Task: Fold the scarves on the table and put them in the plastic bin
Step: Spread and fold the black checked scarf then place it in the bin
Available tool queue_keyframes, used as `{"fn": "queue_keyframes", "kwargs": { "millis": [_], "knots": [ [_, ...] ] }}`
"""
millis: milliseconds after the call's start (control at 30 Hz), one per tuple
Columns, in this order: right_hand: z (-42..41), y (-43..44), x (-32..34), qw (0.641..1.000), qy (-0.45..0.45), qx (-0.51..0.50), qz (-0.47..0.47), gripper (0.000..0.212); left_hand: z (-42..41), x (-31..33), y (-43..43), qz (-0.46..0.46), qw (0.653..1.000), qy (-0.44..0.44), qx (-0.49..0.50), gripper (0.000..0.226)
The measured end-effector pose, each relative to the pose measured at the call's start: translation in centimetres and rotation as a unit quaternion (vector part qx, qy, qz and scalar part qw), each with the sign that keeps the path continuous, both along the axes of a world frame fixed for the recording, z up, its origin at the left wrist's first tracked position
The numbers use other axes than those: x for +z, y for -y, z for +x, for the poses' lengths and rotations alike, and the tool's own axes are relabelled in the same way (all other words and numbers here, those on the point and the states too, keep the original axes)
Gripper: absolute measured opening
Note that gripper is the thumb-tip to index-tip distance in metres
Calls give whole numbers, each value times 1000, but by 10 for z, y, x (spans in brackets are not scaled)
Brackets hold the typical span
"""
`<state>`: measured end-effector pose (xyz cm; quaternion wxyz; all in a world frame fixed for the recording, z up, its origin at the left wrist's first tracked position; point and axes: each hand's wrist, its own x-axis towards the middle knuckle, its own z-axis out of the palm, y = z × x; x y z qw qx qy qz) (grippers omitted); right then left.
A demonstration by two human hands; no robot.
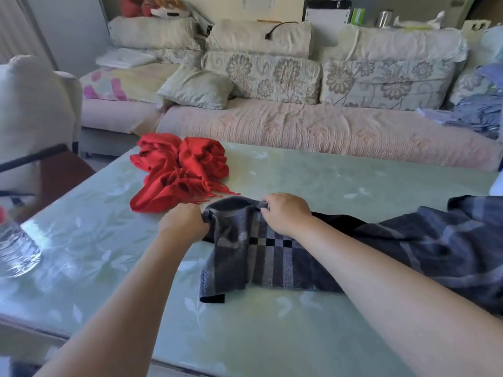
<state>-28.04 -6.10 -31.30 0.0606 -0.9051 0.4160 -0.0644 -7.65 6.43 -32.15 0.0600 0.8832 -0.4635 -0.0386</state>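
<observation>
A dark grey plaid scarf (394, 248) lies stretched across the pale green table (272, 336), running off to the right. My left hand (183, 220) grips its left end at the near corner. My right hand (285, 212) pinches the same end at the far corner, fingers curled over the edge. A crumpled red scarf (179, 170) with fringe sits on the table just beyond my left hand, untouched. No plastic bin is in view.
A clear water bottle (16, 246) lies at the table's left edge. A long sofa (299, 126) with floral cushions runs behind the table, with blue clothes (479, 112) piled on its right end. A white armchair (35, 110) stands at the left.
</observation>
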Motion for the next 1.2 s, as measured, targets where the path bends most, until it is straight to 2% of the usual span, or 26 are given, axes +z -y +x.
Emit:
{"fn": "queue_keyframes", "kwargs": {
  "millis": [100, 200, 267, 333, 400, 433, 500, 567, 633, 700, 767, 867, 933, 967, 1033, 1067, 1100, 1167, 1200],
  "knots": [
    [13, 3, 1, 1000, -17, -15, -20, 25, -3, 7, 7, -55, 998, -16, -14, 13],
    [23, 9, 5, 997, -23, -68, -15, 28, 6, 19, 12, -156, 982, -105, 29, 13],
    [28, 16, 10, 995, 25, -100, 6, 27, 18, 30, 16, -216, 959, -170, 62, 18],
    [33, 18, 18, 992, 69, -97, 28, 30, 27, 38, 22, -281, 922, -253, 88, 20],
    [37, 16, 25, 994, 59, -72, 61, 35, 27, 42, 24, -302, 893, -318, 99, 20],
    [39, 16, 26, 996, 24, -61, 65, 43, 28, 41, 26, -296, 901, -306, 86, 19],
    [42, 18, 25, 997, -29, -45, 49, 52, 34, 40, 30, -251, 945, -202, 55, 17],
    [44, 23, 21, 997, 8, -22, 75, 59, 38, 42, 34, -212, 969, -114, 53, 17],
    [45, 25, 17, 997, 16, 9, 78, 51, 40, 44, 39, -194, 976, -76, 64, 16],
    [46, 25, 14, 998, -40, 30, 42, 41, 42, 44, 43, -183, 977, -86, 68, 17],
    [47, 31, 9, 999, -36, 20, 36, 31, 44, 41, 48, -208, 969, -111, 70, 21],
    [49, 44, 3, 990, 94, -43, 96, 26, 45, 26, 54, -284, 952, -91, 76, 31],
    [48, 52, -1, 981, 133, -69, 120, 27, 43, 15, 54, -262, 956, -128, 26, 61],
    [47, 54, -5, 983, 126, -84, 108, 31, 41, 11, 52, -228, 962, -149, -8, 74],
    [41, 56, -9, 990, 65, -122, 9, 24, 42, -1, 47, -153, 975, -145, -73, 82],
    [39, 54, -9, 989, 34, -132, -50, 13, 43, -7, 44, -133, 978, -130, -92, 78],
    [38, 50, -10, 987, 13, -124, -97, 14, 42, -11, 38, -126, 981, -113, -97, 71],
    [38, 36, -9, 990, 9, -56, -130, 33, 40, -16, 25, -142, 982, -81, -91, 52],
    [38, 25, -8, 991, 31, -10, -132, 36, 38, -17, 17, -149, 983, -67, -88, 42]
  ]
}}
